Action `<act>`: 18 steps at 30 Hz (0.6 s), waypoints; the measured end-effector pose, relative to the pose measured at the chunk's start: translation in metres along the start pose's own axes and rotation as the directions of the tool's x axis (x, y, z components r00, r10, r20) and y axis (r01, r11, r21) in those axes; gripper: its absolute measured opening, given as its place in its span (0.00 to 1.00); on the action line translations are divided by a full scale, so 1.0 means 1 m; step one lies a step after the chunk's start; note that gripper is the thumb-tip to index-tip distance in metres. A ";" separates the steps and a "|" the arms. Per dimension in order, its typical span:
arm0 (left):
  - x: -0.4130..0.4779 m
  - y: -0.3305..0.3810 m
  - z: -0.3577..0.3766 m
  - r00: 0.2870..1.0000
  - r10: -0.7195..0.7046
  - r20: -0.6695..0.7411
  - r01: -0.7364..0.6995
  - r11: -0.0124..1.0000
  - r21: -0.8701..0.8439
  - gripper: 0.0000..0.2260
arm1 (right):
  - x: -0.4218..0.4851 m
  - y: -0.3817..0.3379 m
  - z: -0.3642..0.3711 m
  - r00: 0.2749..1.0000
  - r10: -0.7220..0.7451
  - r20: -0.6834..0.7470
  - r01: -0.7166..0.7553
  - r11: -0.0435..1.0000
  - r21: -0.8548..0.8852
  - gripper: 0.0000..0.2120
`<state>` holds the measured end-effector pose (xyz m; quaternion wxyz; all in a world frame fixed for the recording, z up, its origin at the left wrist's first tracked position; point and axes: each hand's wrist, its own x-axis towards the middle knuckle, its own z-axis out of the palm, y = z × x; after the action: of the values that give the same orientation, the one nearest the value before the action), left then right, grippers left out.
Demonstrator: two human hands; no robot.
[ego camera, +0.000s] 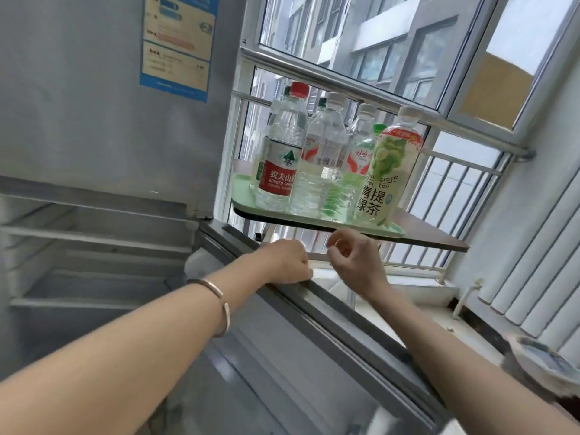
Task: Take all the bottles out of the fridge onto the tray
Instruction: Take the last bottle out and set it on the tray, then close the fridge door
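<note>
L hand (287, 262) has its grip closed on fridge door (320, 309) edge; R hand (354, 262) loosely curled, empty. Bottles (329, 158) on tray (314, 219) just above grips. Risk: swinging door jolts surface (439, 237), toppling bottles.

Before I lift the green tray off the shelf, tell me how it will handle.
The green tray likely feels heavy, since it's crowded with bottles. The tall grape tea bottle near its edge could tip. Its thin plastic may flex under load.
</note>
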<state>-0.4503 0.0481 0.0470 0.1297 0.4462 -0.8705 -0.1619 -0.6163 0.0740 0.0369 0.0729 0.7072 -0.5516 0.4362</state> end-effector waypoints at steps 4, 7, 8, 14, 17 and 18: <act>-0.019 -0.007 0.009 1.000 -0.019 -0.011 0.019 0.999 0.036 0.14 | -0.008 -0.032 0.010 0.927 0.098 0.362 -0.104 0.995 -0.002 0.08; -0.030 -0.010 0.002 1.000 -0.019 -0.006 0.019 1.000 -0.005 0.15 | -0.008 -0.053 0.010 0.914 0.177 0.366 -0.211 0.976 0.055 0.10; -0.037 -0.013 0.001 1.000 -0.012 -0.011 0.011 0.999 -0.033 0.15 | -0.010 -0.058 0.012 0.914 0.199 0.354 -0.245 0.965 0.090 0.10; -0.080 -0.026 -0.014 0.997 0.076 0.021 -0.073 0.988 -0.135 0.13 | -0.025 -0.086 0.016 0.935 0.231 0.268 -0.268 0.957 0.109 0.15; -0.097 -0.052 -0.022 0.994 0.106 -0.012 -0.106 0.989 -0.106 0.18 | -0.035 -0.113 0.033 0.943 0.180 0.281 -0.207 0.976 0.072 0.17; -0.102 -0.052 -0.025 0.993 0.119 -0.027 -0.121 0.988 -0.098 0.19 | -0.038 -0.117 0.035 0.944 0.179 0.277 -0.199 0.979 0.047 0.17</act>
<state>-0.3447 0.0988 0.0411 0.1705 0.3878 -0.8851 -0.1925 -0.4997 0.1253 0.0332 -0.0719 0.7063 -0.6052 0.3603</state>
